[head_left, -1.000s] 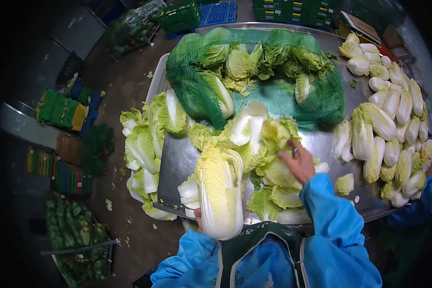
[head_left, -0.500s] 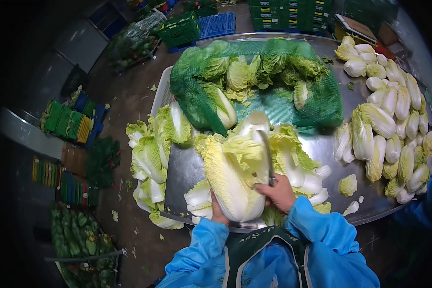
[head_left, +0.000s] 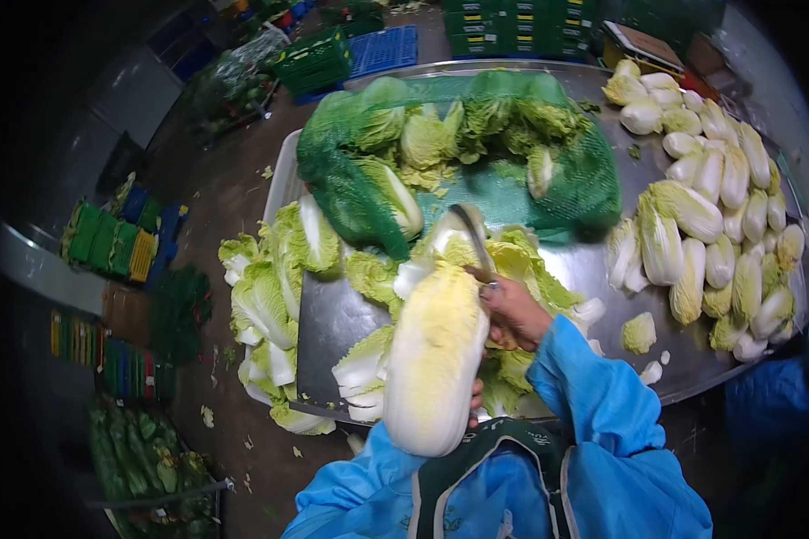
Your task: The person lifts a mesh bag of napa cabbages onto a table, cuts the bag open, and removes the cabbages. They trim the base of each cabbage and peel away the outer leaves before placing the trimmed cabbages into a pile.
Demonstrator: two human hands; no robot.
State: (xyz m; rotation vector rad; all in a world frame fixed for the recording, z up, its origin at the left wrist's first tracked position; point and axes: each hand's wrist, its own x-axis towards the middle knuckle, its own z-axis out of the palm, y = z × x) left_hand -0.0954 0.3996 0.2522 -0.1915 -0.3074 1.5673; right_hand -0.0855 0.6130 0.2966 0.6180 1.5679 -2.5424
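Observation:
A pale, trimmed napa cabbage [head_left: 436, 364] stands out in front of my chest, above the table's near edge. My left hand [head_left: 475, 402] is mostly hidden behind it; only fingertips show at its lower right side, gripping it. Beside the cabbage's upper right, my right hand [head_left: 514, 312] is closed round the handle of a curved knife [head_left: 473, 235], whose blade points up and away. Loose outer leaves [head_left: 364, 370] lie on the metal table [head_left: 328, 314] behind and left of the cabbage.
A green mesh bag [head_left: 577, 184] with cabbages lies across the table's far side. Many trimmed cabbages [head_left: 688, 211] are piled on the right. Leaves [head_left: 265, 310] heap at the left edge. Crates [head_left: 315, 61] stand on the floor beyond; someone's blue sleeve [head_left: 776, 386] shows at far right.
The cabbage has turned more upright and come nearer, and its loose outer leaves are off it. My left hand has moved from its left side to behind its right side.

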